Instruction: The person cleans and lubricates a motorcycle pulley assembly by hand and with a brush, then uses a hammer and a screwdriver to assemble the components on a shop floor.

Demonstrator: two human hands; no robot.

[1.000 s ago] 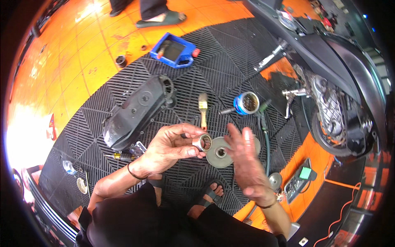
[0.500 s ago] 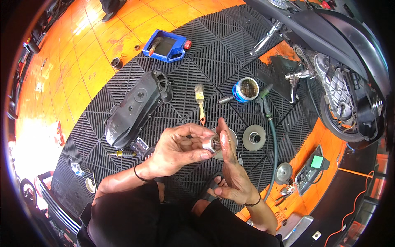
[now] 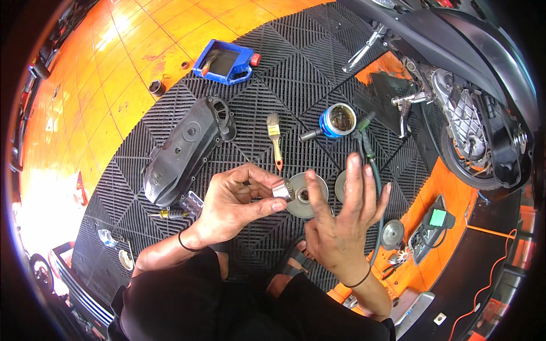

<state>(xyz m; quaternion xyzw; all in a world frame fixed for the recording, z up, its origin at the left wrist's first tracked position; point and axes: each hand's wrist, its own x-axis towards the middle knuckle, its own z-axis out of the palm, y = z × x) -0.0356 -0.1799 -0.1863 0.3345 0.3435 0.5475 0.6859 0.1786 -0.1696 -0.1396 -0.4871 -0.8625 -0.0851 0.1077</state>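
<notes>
Between the thumb and fingers of my left hand (image 3: 230, 204) is a short, shiny metal sleeve (image 3: 282, 190), its open end turned toward the right. My right hand (image 3: 341, 230) is raised a little to the right of it, palm away from me, fingers spread and nothing held. Dark smears mark the fingers of both hands. Below them on the mat lies a round metal pulley disc (image 3: 297, 209) with a hole in its hub. A second disc (image 3: 340, 186) is mostly hidden behind my right hand.
A black ribbed mat (image 3: 250, 142) covers the floor. On it lie a black engine cover (image 3: 182, 150), a paintbrush (image 3: 274, 139), a blue grease tub (image 3: 326, 125), a green-handled hose (image 3: 367, 145) and a cut-open blue jug (image 3: 242, 71). A scooter (image 3: 466, 119) stands at right.
My right hand has drawn away from the sleeve to the right and its fingers have spread. My left hand has shifted slightly left, still holding the sleeve.
</notes>
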